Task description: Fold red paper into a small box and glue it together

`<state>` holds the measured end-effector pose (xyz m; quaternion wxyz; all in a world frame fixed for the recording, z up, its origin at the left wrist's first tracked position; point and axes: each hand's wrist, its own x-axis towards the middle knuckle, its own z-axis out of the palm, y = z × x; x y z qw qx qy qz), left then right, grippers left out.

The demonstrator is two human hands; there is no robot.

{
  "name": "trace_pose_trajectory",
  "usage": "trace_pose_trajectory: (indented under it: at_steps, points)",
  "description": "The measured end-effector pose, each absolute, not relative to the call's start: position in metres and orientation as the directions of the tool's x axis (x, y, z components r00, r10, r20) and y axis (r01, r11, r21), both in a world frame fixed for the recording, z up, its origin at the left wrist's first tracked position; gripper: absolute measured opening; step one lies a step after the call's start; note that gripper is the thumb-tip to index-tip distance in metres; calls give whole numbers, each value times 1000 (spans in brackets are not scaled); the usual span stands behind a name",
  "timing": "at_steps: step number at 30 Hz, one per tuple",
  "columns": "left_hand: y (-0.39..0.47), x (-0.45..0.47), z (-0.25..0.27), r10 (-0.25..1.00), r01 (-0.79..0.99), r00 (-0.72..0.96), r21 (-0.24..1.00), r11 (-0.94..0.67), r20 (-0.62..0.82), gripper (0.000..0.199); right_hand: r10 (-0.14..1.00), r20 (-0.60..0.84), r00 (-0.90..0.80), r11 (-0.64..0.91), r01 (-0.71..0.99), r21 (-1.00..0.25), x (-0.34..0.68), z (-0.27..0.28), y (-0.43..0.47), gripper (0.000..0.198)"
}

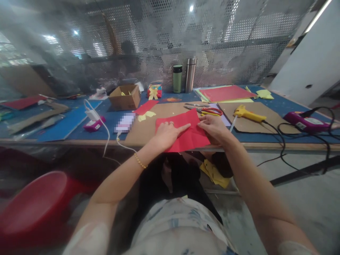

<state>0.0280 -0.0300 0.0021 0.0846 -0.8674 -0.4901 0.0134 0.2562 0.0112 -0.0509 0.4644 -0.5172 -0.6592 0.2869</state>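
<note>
A creased sheet of red paper (190, 141) lies on brown cardboard at the table's front edge, its lower border reaching over the edge. My left hand (167, 135) rests on the paper, index finger stretched to the right across it and pressing it down. At the paper's right side, my right hand (214, 126) pinches the edge between thumb and fingers. Just behind the sheet are red-handled scissors (214, 111) and other hand tools, partly overlapping. Yellow paper scraps (147, 115) and another red paper piece (145, 107) lie to the left.
On the right are a yellow glue gun (249, 114) and a purple power strip (305, 122) with tangled cables. A cardboard box (124, 97), a green tumbler (177, 78) and a steel flask (190, 75) stand behind. A phone (124, 123) charges at left; a red stool (37, 202) is below.
</note>
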Motion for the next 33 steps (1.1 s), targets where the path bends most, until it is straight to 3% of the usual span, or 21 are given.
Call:
trace_pose_trajectory:
  at_steps: [4, 9, 14, 22, 26, 30, 33]
  points:
    - [-34, 31, 7, 852, 845, 524, -136, -518, 13, 61, 995, 95, 19, 83, 337, -938, 254, -46, 8, 38]
    - [-39, 36, 14, 872, 856, 487, -173, -488, -48, 58, 992, 124, -29, 125, 388, -913, 255, -42, 3, 47]
    - [-43, 42, 20, 881, 862, 464, -180, -473, -93, 59, 997, 81, -4, 74, 462, -884, 252, -35, -5, 60]
    - [-41, 37, 17, 855, 839, 514, -165, -519, -78, 50, 954, 272, -128, 300, 346, -889, 237, -37, -6, 36]
    - [-37, 24, 16, 832, 821, 550, -137, -555, -71, 46, 874, 390, -289, 480, 400, -781, 233, -46, 4, 31]
    - [-32, -1, 16, 804, 805, 593, 44, -591, -41, 43, 790, 450, -416, 612, 503, -610, 231, -56, 10, 32]
    - [-24, -28, 13, 818, 790, 560, 213, -575, 130, 40, 776, 455, -436, 629, 589, -508, 229, -59, 9, 31]
